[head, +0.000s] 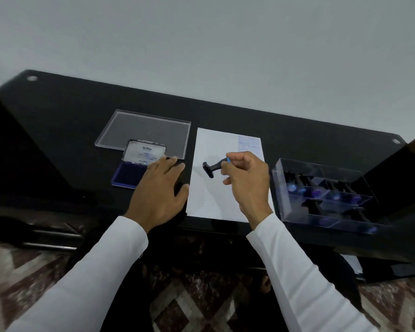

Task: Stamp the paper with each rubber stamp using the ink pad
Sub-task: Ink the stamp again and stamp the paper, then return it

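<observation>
While the left hand (159, 188) lies flat, fingers spread, the open blue ink pad (130, 174) sits under its fingertips. The right hand (246, 178) pinches a black T-shaped rubber stamp (212, 168) over the white paper sheet (211, 200).

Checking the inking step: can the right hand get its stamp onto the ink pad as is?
Probably yes. The ink pad lies open, but the left hand covers its near right corner; the right hand holds the stamp over the paper.

Glossy black table (58, 111) stands against a plain pale grey wall (201, 39); floor (15, 271) below shows brown-and-cream diamond-patterned tiles.
</observation>
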A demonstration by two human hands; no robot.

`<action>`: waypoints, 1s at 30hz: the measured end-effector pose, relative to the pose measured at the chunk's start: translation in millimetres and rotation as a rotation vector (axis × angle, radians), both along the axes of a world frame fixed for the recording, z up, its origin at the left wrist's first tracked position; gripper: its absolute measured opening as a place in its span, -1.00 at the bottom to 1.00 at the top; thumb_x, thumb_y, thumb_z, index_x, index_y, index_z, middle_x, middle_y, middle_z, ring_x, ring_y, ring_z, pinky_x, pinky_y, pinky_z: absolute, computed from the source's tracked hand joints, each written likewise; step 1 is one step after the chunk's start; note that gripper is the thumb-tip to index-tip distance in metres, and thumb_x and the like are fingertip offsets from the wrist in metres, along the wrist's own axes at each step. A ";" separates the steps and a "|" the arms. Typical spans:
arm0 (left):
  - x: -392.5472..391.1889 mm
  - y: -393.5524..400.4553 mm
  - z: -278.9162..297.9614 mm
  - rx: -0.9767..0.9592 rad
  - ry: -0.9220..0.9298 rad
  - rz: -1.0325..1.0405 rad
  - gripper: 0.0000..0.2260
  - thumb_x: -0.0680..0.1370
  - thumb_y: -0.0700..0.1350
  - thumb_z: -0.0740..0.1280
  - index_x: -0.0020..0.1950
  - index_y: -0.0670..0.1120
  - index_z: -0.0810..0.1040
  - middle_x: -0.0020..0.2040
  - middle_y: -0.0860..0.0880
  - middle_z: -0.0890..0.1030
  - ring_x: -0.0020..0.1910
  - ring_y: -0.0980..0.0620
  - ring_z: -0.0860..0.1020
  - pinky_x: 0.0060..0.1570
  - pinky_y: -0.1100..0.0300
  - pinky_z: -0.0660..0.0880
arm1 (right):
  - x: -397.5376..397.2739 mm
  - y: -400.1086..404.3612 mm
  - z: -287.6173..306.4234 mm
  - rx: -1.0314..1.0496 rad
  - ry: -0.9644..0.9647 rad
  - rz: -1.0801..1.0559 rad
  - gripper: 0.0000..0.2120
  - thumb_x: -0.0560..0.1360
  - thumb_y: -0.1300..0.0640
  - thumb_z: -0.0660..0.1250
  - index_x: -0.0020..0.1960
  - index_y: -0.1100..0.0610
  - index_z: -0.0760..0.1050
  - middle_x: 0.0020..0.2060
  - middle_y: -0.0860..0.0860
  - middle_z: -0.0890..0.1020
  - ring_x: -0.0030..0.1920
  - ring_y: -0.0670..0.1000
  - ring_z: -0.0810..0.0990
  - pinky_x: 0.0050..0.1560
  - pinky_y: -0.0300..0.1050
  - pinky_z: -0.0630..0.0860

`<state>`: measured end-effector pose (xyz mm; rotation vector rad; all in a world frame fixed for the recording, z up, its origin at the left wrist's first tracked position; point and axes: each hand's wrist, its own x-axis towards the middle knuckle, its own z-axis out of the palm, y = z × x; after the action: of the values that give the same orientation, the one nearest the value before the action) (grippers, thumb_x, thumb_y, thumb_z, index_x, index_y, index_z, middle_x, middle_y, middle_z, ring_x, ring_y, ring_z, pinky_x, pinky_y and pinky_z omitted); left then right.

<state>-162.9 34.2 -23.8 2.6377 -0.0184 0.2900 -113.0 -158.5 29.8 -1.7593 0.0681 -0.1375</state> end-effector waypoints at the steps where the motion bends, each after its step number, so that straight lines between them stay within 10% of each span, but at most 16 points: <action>1: -5.5 10.0 0.8 -0.002 -0.003 0.023 -0.50 0.61 0.08 0.32 0.52 -0.06 0.41 0.55 -0.05 0.35 0.58 -0.09 0.19 0.53 -0.15 0.22 | -1.5 10.5 0.2 -0.010 0.001 0.028 -0.84 0.47 0.27 0.45 0.02 0.10 0.65 -0.18 0.00 0.70 -0.21 -0.02 0.70 -0.32 -0.19 0.61; 22: -46.7 128.3 -22.2 0.086 0.046 0.292 -0.46 0.55 0.11 0.34 0.49 -0.09 0.45 0.54 -0.10 0.38 0.58 -0.14 0.20 0.58 -0.14 0.08 | -19.1 141.5 -3.8 -0.559 -0.438 0.439 -0.80 0.50 0.22 0.45 0.12 0.11 0.66 0.02 -0.03 0.64 -0.02 -0.16 0.55 0.10 -0.40 0.45; 30: -46.2 130.2 -31.5 0.144 0.025 0.311 -0.41 0.51 0.21 0.15 0.42 -0.07 0.52 0.49 -0.11 0.43 0.55 -0.15 0.28 0.55 -0.15 0.15 | -16.4 153.5 -9.0 -0.727 -0.464 0.578 -0.79 0.51 0.25 0.42 0.14 0.20 0.65 0.03 0.12 0.65 0.07 0.09 0.60 0.20 0.00 0.53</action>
<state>-209.0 164.4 -55.3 2.7825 0.3956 0.3705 -129.4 -5.0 20.8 -2.3381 -0.9216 -0.1528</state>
